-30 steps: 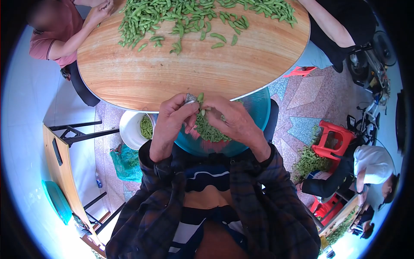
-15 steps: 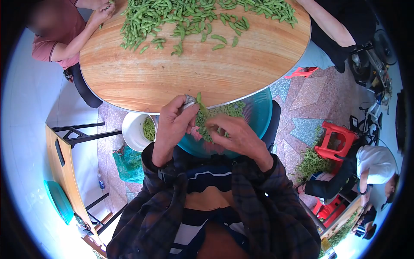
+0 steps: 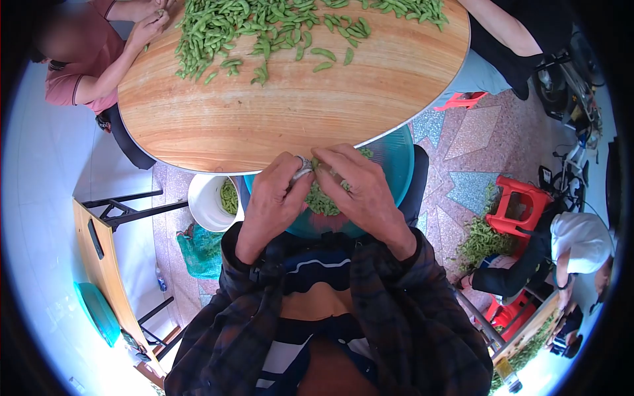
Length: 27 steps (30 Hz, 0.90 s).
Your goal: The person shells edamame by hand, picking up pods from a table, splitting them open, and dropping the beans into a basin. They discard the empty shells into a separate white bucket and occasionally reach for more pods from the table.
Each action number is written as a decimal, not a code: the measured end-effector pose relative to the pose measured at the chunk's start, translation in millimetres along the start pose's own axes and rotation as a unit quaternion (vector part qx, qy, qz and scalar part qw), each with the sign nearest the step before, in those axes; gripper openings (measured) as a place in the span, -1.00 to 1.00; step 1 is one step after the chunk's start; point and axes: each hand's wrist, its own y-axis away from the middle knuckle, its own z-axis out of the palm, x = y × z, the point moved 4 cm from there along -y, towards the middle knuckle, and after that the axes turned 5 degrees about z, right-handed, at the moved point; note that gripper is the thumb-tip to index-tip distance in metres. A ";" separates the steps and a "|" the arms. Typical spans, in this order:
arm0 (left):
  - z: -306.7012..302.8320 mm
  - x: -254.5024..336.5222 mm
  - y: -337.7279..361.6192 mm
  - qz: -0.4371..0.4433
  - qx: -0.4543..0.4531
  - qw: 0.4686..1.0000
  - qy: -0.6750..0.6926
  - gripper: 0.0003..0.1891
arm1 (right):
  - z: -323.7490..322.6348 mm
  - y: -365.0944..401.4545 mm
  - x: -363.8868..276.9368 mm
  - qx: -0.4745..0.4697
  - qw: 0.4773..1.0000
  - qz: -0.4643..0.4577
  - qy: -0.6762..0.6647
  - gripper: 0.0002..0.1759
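Note:
Over a teal basin [image 3: 404, 165], my left hand [image 3: 276, 201] and my right hand [image 3: 366, 193] meet at the fingertips. Pinched between them is a green edamame pod [image 3: 316, 163], mostly covered by fingers. Something greyish-white, perhaps a wrap [image 3: 302, 169], sits around a finger of my left hand. Both hands are closed. Shelled green beans [image 3: 323, 201] lie in the basin below. Just past my hands is the edge of a wooden table [image 3: 264, 129], with a large heap of edamame pods [image 3: 231, 33] on its far side.
A white bucket [image 3: 203, 198] holding some pods stands left of the basin, beside a green mesh bag [image 3: 198, 254]. Across the table, a person in pink [image 3: 99, 72] handles pods; another person's arm [image 3: 498, 26] rests at right. Red stools [image 3: 518, 211] stand on the right.
My right hand has moved up and left to meet my left hand. The pod, which stood up from my left fingers, is now mostly hidden between both hands. The view has shifted slightly.

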 end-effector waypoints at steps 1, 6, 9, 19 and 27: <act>0.7 2.1 0.5 0.030 -0.004 0.999 -0.019 -0.89 | -0.3 0.7 0.4 0.000 1.000 0.001 -0.001 -0.64; 3.8 5.8 -0.4 0.092 -0.023 0.995 -0.045 -0.87 | -10.0 -0.7 2.4 -0.029 0.999 -0.002 -0.029 -0.66; 4.3 8.9 -0.5 0.111 -0.028 0.992 -0.048 -0.85 | -10.0 -1.3 2.7 -0.011 0.999 -0.036 -0.011 -0.66; 2.9 15.0 -1.4 0.101 -0.014 0.994 -0.040 -0.85 | -11.8 2.7 0.1 0.009 0.999 -0.041 0.008 -0.63; 1.7 12.1 0.3 0.029 0.007 0.999 -0.018 -0.87 | -7.6 3.1 0.7 0.014 0.998 -0.054 -0.004 -0.60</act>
